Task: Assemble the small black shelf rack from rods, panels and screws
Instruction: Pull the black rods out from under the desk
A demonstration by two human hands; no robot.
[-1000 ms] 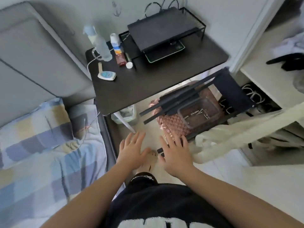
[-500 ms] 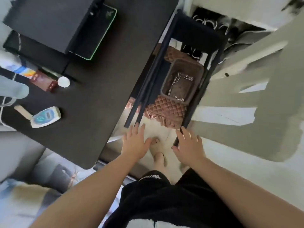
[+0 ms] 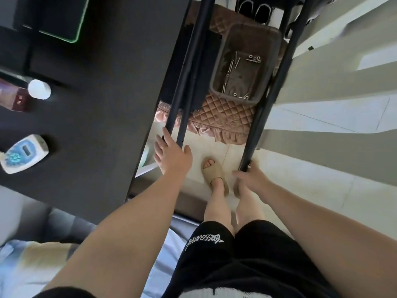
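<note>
Right hand (image 3: 252,177): fingers curl around the near end of a black rod (image 3: 277,82) on the right side of the rack parts; the rod's tip sits inside the grasp, with the thumb extended to the left below it. Left hand (image 3: 171,155): fingers spread and extended, fingertips touching the near ends of two black rods (image 3: 189,61) on the left side. Whether these are gripped cannot be told; the palm appears open and the thumb stands apart to the right.

The rods run away from the hands toward the top of the view, roughly parallel, left pair and right rod well apart. Between them sits a translucent brownish plastic tray (image 3: 221,67) holding loose silver screws (image 3: 234,65) and washers. The tray rests on a quilted pink-brown cushion (image 3: 223,112), which lies under the rods. A dark panel (image 3: 182,67) lies under the left rods, beside the tray.

Left of the rods stands a black table (image 3: 103,104), carrying a white bottle cap (image 3: 39,89) and a white-and-blue device (image 3: 23,153). Below the hands, a foot in a beige slide sandal (image 3: 214,175) stands on the pale tiled floor (image 3: 300,190). Black shorts (image 3: 236,259) with white lettering fill the lower centre.
</note>
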